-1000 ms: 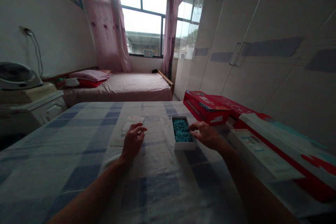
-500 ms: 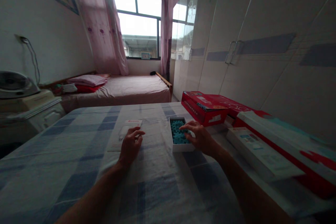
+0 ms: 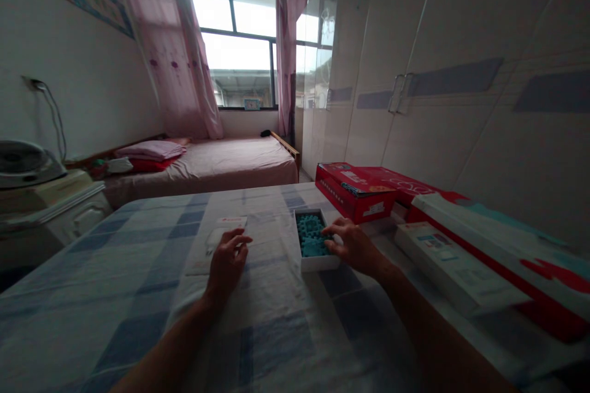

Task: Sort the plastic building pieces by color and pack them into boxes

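A small white box [image 3: 319, 264] with teal gear-like pieces [image 3: 310, 234] packed inside sits on the cloth-covered table. My right hand [image 3: 353, 245] reaches over the box's right side, thumb and fingers apart, fingertips at the pieces. Whether they touch them, I cannot tell. My left hand [image 3: 228, 261] hovers or rests, loosely bent with fingers apart, at the right edge of a printed white sheet [image 3: 200, 261]; nothing shows in it. Part of the sheet is hidden behind that hand.
Right of the white box stand a red box [image 3: 354, 193], a long white box [image 3: 456, 270] and a larger red-and-white box [image 3: 498, 252]. The blue-and-white checked tablecloth [image 3: 271, 331] covers the table. Beyond it are a bed [image 3: 235, 163] and a wardrobe [image 3: 442, 129].
The view has shifted slightly. My right hand's fingers have drawn a little towards the right side of the white box. My left hand stays by the sheet.
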A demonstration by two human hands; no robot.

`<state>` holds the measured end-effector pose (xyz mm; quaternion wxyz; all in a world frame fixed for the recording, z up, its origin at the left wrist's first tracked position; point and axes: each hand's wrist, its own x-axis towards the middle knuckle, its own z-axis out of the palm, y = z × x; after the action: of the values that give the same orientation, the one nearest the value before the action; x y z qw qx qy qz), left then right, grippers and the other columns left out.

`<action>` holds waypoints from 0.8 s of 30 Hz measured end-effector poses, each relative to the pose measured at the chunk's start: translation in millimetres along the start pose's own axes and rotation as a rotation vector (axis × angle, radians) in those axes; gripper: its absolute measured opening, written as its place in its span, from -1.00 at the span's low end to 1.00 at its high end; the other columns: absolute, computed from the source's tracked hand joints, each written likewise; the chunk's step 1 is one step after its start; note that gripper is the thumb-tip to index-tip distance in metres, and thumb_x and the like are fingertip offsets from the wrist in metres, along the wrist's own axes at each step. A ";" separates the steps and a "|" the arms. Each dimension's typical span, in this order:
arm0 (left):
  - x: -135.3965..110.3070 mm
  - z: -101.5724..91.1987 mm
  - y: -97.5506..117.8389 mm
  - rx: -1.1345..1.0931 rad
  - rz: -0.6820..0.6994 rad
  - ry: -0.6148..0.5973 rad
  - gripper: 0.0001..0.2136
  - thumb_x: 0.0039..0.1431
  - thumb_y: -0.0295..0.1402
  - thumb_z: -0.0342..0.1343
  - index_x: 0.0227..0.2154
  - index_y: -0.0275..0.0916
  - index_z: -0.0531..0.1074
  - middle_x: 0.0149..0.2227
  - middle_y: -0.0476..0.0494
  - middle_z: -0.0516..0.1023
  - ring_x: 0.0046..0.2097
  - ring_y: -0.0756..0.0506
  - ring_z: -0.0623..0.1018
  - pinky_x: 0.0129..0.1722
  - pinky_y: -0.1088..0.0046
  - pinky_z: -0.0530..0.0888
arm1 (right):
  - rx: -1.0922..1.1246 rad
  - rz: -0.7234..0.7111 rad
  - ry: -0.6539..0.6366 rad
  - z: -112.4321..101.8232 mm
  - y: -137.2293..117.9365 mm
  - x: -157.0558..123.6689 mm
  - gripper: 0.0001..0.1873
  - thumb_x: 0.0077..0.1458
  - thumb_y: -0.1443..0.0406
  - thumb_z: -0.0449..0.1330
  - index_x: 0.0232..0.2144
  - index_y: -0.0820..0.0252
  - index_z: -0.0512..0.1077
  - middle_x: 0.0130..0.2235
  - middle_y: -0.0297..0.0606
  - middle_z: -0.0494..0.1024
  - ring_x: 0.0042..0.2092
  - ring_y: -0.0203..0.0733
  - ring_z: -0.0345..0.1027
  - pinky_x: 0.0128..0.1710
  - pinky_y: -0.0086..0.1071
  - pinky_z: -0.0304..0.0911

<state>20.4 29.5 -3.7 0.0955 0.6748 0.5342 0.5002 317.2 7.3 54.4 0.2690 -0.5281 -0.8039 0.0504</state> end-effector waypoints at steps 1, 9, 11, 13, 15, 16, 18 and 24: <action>-0.3 0.2 -0.3 0.013 0.014 -0.002 -0.80 0.00 -0.39 -0.06 -0.42 -0.20 0.49 -0.10 -0.20 0.42 -0.11 -0.13 0.50 -0.23 0.32 0.54 | -0.001 0.000 -0.017 0.1 -0.2 -0.5 -0.78 0.03 0.35 0.16 -0.23 0.19 0.51 -0.20 -0.19 0.45 -0.11 -0.17 0.30 -0.06 -0.29 0.17; -11.1 2.6 27.5 0.191 0.322 -0.059 -0.76 0.19 -0.36 -0.10 -0.23 -0.16 0.48 -0.03 -0.17 0.47 0.03 -0.17 0.43 0.04 0.14 0.40 | -0.009 -0.054 0.078 9.0 -0.9 3.3 -0.67 0.15 0.23 0.09 -0.03 0.09 0.40 0.08 -0.24 0.37 0.11 -0.13 0.15 0.11 -0.17 0.03; -19.4 7.8 41.2 0.217 0.428 -0.176 -0.72 0.22 -0.35 -0.09 -0.06 -0.11 0.41 0.09 -0.13 0.39 0.14 -0.17 0.34 0.10 0.14 0.35 | -0.029 -0.047 0.015 14.5 1.8 4.3 -0.62 0.19 0.14 0.03 0.02 0.07 0.36 0.14 -0.27 0.31 0.18 -0.09 0.06 0.14 -0.11 -0.03; -28.8 14.7 52.6 0.236 0.525 -0.326 -0.64 0.21 -0.36 -0.05 0.07 -0.08 0.30 0.19 -0.10 0.27 0.23 -0.18 0.21 0.15 0.13 0.30 | -0.062 -0.001 -0.035 19.9 4.5 4.7 -0.58 0.21 0.09 -0.02 0.03 0.09 0.36 0.16 -0.25 0.30 0.20 -0.03 0.02 0.14 -0.04 -0.05; -36.7 21.5 59.9 0.234 0.576 -0.463 -0.57 0.19 -0.36 -0.02 0.14 -0.09 0.20 0.25 -0.10 0.18 0.26 -0.18 0.15 0.17 0.13 0.28 | -0.099 0.040 -0.033 23.3 5.9 4.9 -0.57 0.21 0.07 -0.04 -0.01 0.11 0.39 0.14 -0.23 0.32 0.20 0.01 0.02 0.13 0.00 -0.06; -39.6 24.1 61.9 0.223 0.576 -0.510 -0.54 0.19 -0.38 -0.02 0.16 -0.10 0.17 0.26 -0.11 0.15 0.26 -0.17 0.15 0.17 0.14 0.28 | -0.113 0.050 -0.015 23.9 5.9 5.0 -0.58 0.21 0.07 -0.04 -0.03 0.11 0.40 0.12 -0.22 0.34 0.20 0.00 0.03 0.12 -0.01 -0.05; -42.7 27.4 63.2 0.185 0.536 -0.565 -0.51 0.18 -0.42 -0.04 0.19 -0.13 0.11 0.26 -0.13 0.14 0.25 -0.13 0.19 0.17 0.19 0.28 | -0.122 0.051 0.037 23.3 4.8 5.2 -0.61 0.21 0.08 -0.03 -0.07 0.10 0.42 0.10 -0.21 0.35 0.18 -0.04 0.06 0.12 -0.06 -0.03; -45.3 24.6 65.0 0.035 0.461 -0.691 -0.46 0.14 -0.44 -0.02 0.20 -0.13 0.07 0.28 -0.15 0.08 0.26 -0.10 0.18 0.20 0.27 0.25 | -0.073 0.067 0.095 14.2 -4.0 3.8 -0.64 0.20 0.14 0.00 -0.03 0.13 0.39 0.08 -0.18 0.36 0.14 -0.14 0.14 0.10 -0.18 0.03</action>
<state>83.4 -24.1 1.6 0.1431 0.9063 0.3143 0.2434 305.9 11.7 45.2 0.2857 -0.5660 -0.7733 0.0048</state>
